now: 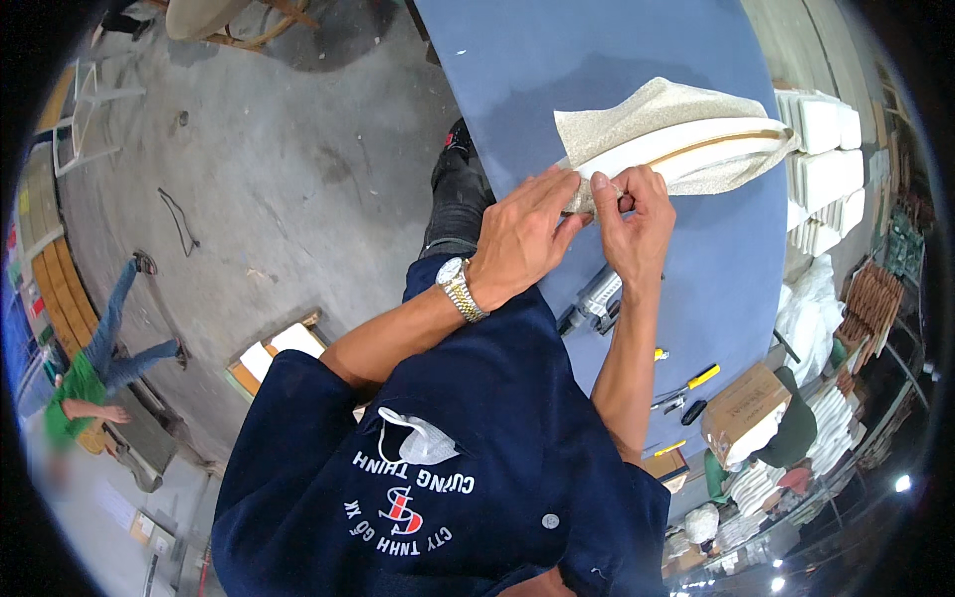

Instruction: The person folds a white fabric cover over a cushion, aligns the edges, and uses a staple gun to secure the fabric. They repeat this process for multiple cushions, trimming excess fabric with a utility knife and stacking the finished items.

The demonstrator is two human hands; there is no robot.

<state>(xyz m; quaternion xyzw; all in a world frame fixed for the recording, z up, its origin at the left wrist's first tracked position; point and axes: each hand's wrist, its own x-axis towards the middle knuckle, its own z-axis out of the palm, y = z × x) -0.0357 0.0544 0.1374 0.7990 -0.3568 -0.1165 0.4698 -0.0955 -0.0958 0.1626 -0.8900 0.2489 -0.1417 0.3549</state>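
A seat pad of white foam [622, 147] with a thin brown board edge stands tilted over the blue table, and speckled beige fabric [657, 99] wraps loosely round it. My left hand [527, 234], a watch on its wrist, grips the fabric-covered near end of the pad. Close beside it, my right hand [637, 214] pinches the fabric edge between thumb and fingers. The fingertips partly hide the folded fabric. Just below the hands lies a silver metal tool [599, 297] that looks like a staple gun, partly hidden by my right forearm.
On the blue table [597, 40] lie a yellow-handled tool [703, 377] and a black object [693, 412]. A cardboard box [746, 413] stands at the right, near stacked white pads [831, 179]. At the left, a person in a green shirt [75, 398] walks on the concrete floor.
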